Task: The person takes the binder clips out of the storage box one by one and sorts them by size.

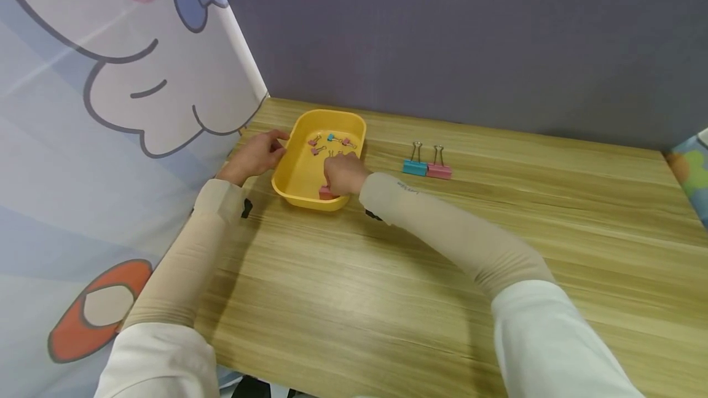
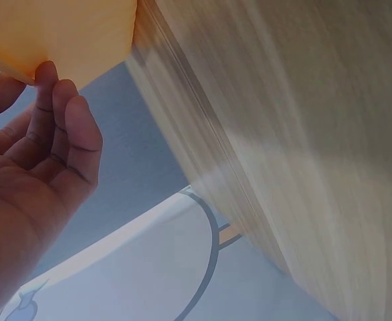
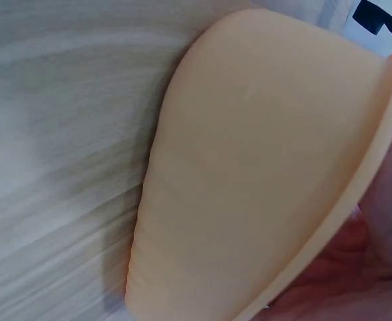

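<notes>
A yellow plastic tray (image 1: 287, 188) stands on the table with binder clips inside. My left hand (image 1: 256, 155) is at its left side; in the left wrist view, thumb and fingertips pinch the tray's rim (image 2: 22, 73). My right hand (image 1: 345, 174) reaches into the near right part of the tray, fingers bent down. A pink binder clip (image 1: 325, 193) shows partly beneath that hand; whether the fingers grip a clip is hidden. Small pink clips (image 1: 318, 150) and a small blue clip (image 1: 331, 137) lie farther back. In the right wrist view, the tray wall (image 3: 249, 167) covers most of the hand.
Right of the tray, a larger blue binder clip (image 1: 415, 167) and a pink one (image 1: 439, 171) stand side by side, handles up. A grey partition (image 1: 470, 42) closes the back of the wooden table (image 1: 332, 300). A printed cartoon curtain (image 1: 110, 201) hangs along the left.
</notes>
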Demonstrator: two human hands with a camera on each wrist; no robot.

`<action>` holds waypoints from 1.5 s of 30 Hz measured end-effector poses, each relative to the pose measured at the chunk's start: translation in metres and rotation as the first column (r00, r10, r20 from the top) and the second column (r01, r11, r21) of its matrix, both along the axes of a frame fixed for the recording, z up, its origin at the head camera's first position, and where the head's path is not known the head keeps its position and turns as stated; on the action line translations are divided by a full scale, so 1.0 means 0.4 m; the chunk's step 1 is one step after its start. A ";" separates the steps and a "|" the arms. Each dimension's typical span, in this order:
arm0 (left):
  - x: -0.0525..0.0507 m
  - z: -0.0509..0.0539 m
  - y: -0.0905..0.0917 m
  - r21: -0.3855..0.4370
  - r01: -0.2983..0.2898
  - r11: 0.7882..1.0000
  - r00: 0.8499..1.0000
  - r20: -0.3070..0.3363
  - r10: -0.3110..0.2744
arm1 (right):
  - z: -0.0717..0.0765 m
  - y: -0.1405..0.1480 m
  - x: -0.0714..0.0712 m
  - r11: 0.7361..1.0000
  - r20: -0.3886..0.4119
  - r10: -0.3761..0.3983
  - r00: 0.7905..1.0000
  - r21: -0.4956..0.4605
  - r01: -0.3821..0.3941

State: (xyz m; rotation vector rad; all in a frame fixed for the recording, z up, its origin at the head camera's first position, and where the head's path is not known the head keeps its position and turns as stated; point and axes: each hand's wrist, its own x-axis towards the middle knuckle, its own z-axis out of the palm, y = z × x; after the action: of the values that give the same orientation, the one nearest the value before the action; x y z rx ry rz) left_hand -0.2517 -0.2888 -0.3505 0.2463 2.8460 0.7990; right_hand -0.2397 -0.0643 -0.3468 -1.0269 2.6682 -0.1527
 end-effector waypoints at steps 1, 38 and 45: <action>-0.001 -0.001 0.000 -0.002 0.001 1.000 1.000 -0.002 -0.001 | -0.001 -0.001 0.000 1.000 -0.002 -0.008 1.000 -0.001 0.008; -0.001 0.001 -0.010 0.033 0.021 0.999 1.000 0.002 -0.021 | 0.078 0.278 -0.058 0.911 -0.029 -0.230 0.973 -0.357 0.205; -0.001 0.001 -0.015 0.026 0.011 1.000 1.000 0.008 -0.011 | 0.047 0.385 -0.047 0.892 -0.016 -0.270 0.963 -0.380 0.244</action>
State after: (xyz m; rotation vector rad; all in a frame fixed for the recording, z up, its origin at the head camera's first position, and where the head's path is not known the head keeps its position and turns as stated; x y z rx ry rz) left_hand -0.2521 -0.2948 -0.3500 0.2612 2.8261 0.8333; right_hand -0.2587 0.0897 -0.3281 -0.7757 2.8971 -0.7211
